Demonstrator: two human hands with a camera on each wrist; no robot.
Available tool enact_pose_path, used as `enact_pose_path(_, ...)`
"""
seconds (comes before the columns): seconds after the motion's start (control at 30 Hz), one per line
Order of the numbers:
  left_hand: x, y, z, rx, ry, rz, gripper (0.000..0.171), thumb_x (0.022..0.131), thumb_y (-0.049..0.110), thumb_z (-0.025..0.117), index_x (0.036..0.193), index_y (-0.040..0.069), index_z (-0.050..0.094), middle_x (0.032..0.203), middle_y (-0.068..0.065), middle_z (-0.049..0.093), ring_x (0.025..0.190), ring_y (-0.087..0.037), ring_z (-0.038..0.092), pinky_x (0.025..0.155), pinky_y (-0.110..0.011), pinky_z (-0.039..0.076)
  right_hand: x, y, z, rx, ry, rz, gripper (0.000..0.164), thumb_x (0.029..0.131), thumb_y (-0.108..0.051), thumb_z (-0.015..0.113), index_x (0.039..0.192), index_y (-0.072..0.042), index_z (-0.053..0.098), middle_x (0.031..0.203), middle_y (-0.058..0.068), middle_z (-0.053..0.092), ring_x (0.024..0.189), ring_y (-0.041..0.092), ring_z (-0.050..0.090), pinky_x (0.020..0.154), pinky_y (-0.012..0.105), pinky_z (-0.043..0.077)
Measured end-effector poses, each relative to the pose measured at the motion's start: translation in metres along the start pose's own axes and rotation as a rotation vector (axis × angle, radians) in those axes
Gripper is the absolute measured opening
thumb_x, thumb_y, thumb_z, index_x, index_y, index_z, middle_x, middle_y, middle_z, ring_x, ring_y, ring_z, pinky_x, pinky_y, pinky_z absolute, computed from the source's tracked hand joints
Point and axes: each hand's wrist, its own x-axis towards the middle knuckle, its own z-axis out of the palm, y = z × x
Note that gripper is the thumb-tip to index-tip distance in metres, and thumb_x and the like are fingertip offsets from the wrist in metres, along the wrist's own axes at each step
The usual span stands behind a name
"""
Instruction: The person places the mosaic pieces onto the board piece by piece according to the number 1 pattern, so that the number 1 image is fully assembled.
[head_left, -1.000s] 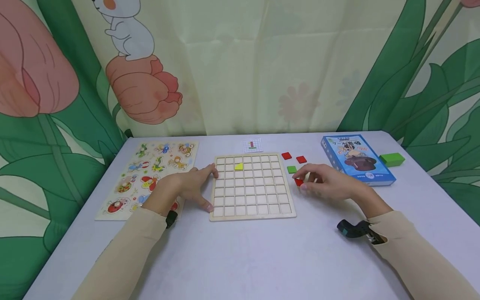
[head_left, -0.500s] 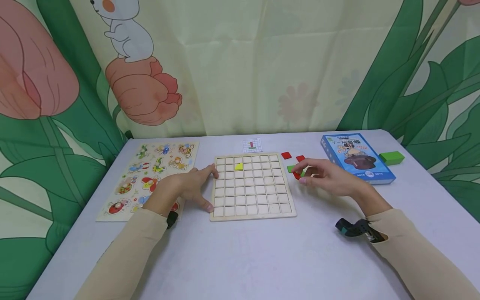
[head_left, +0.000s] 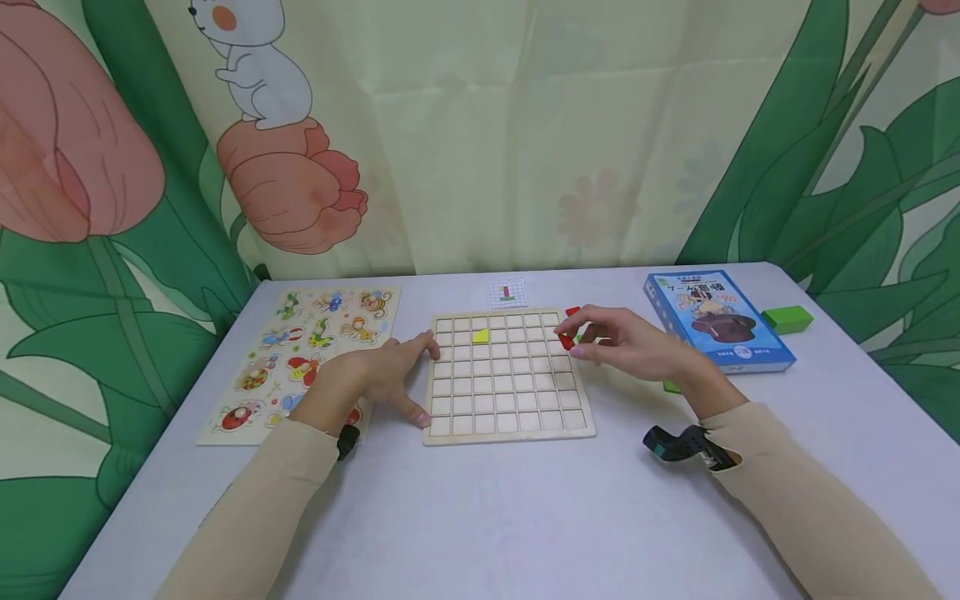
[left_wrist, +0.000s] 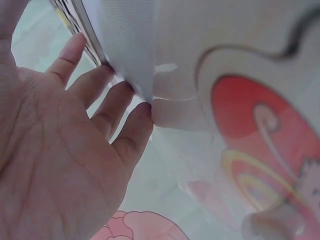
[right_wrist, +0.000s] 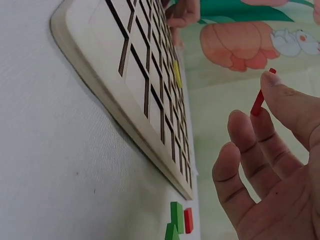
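Observation:
A pale wooden grid board (head_left: 510,385) lies flat on the table, with one yellow tile (head_left: 480,336) in an upper cell. My left hand (head_left: 375,379) rests at the board's left edge, thumb and fingers spread and touching it. Just over the upper right edge, my right hand (head_left: 637,343) pinches a small red square tile (right_wrist: 257,103) between thumb and fingertip. Below that hand in the right wrist view lie a green tile (right_wrist: 176,217) and another red tile (right_wrist: 188,220). In the head view the right hand partly hides these loose tiles.
Behind the board lies a small grid card (head_left: 507,293) printed with a red and green figure. A sheet of cartoon insects (head_left: 255,392) lies under the left forearm. To the right are a blue box (head_left: 720,321) and a green block (head_left: 787,319).
My right hand has lifted the red tile off the table and carried it left to the board's upper right edge. The left hand stays at the board.

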Motion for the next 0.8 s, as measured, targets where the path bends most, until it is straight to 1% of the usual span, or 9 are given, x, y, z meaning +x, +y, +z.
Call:
enact_pose_path(0.1, 0.001, 0.000, 0.000, -0.002, 0.002, 0.001, 0.098, 0.064, 0.060, 0.092, 0.139, 0.036, 0.034, 0.138, -0.012, 0.048, 0.121, -0.026, 0.046, 0.099, -0.050, 0.044, 0.010, -0.001, 0.005, -0.003, -0.005, -0.010, 0.032, 0.098, -0.010, 0.071, 0.129, -0.010, 0.066, 0.119, 0.012, 0.066, 0.095, 0.035, 0.064, 0.075, 0.030, 0.052)
enact_pose_path(0.2, 0.001, 0.001, 0.000, 0.000, 0.002, -0.001, 0.097, 0.064, 0.060, 0.092, 0.139, 0.036, 0.034, 0.139, -0.013, 0.049, 0.121, -0.026, 0.046, 0.100, -0.051, 0.044, 0.020, -0.002, 0.008, -0.004, -0.006, -0.025, 0.032, 0.097, -0.011, 0.071, 0.129, -0.012, 0.066, 0.121, 0.014, 0.066, 0.095, 0.030, 0.065, 0.080, 0.031, 0.052)
enact_pose_path(0.3, 0.001, 0.001, 0.000, 0.008, 0.001, -0.005, 0.098, 0.064, 0.061, 0.092, 0.139, 0.036, 0.034, 0.138, -0.014, 0.050, 0.121, -0.026, 0.047, 0.099, -0.051, 0.044, 0.028, -0.002, 0.011, -0.009, -0.001, -0.037, 0.031, 0.098, -0.010, 0.071, 0.128, -0.013, 0.067, 0.119, 0.012, 0.068, 0.094, 0.027, 0.065, 0.084, 0.033, 0.053)
enact_pose_path(0.43, 0.001, 0.001, 0.000, 0.011, 0.004, -0.006, 0.098, 0.064, 0.060, 0.092, 0.139, 0.036, 0.034, 0.138, -0.014, 0.050, 0.120, -0.026, 0.047, 0.099, -0.051, 0.045, 0.039, 0.001, 0.014, -0.018, 0.014, -0.045, 0.031, 0.098, -0.010, 0.071, 0.129, -0.009, 0.066, 0.116, 0.007, 0.068, 0.094, 0.028, 0.066, 0.082, 0.034, 0.052)
enact_pose_path(0.53, 0.001, 0.000, 0.001, 0.006, -0.002, -0.005, 0.098, 0.064, 0.062, 0.091, 0.139, 0.036, 0.034, 0.137, -0.015, 0.050, 0.120, -0.027, 0.048, 0.098, -0.052, 0.045, 0.046, 0.001, 0.017, -0.010, 0.012, -0.056, 0.032, 0.098, -0.010, 0.071, 0.129, -0.008, 0.066, 0.114, 0.008, 0.067, 0.094, 0.031, 0.066, 0.080, 0.033, 0.052)
enact_pose_path(0.63, 0.001, 0.000, 0.001, 0.006, -0.009, -0.010, 0.098, 0.064, 0.063, 0.091, 0.140, 0.036, 0.034, 0.136, -0.015, 0.049, 0.121, -0.027, 0.048, 0.098, -0.053, 0.045, 0.053, -0.002, 0.020, -0.003, 0.010, -0.067, 0.032, 0.097, -0.010, 0.071, 0.129, -0.011, 0.067, 0.113, 0.009, 0.066, 0.093, 0.031, 0.066, 0.080, 0.034, 0.052)
enact_pose_path(0.73, 0.000, -0.001, 0.001, 0.009, -0.006, -0.009, 0.099, 0.064, 0.063, 0.091, 0.140, 0.036, 0.034, 0.138, -0.015, 0.049, 0.122, -0.027, 0.047, 0.099, -0.053, 0.044, 0.059, -0.005, 0.024, -0.001, 0.020, -0.063, 0.032, 0.097, -0.013, 0.072, 0.129, -0.013, 0.067, 0.114, 0.008, 0.065, 0.094, 0.028, 0.067, 0.083, 0.038, 0.051)
enact_pose_path(0.8, 0.001, -0.001, 0.000, 0.009, -0.005, -0.006, 0.099, 0.064, 0.063, 0.091, 0.140, 0.036, 0.034, 0.139, -0.015, 0.049, 0.123, -0.027, 0.047, 0.100, -0.053, 0.044, 0.061, -0.005, 0.027, 0.007, 0.020, -0.057, 0.032, 0.098, -0.014, 0.072, 0.130, -0.014, 0.067, 0.116, 0.008, 0.064, 0.095, 0.028, 0.067, 0.084, 0.041, 0.050)
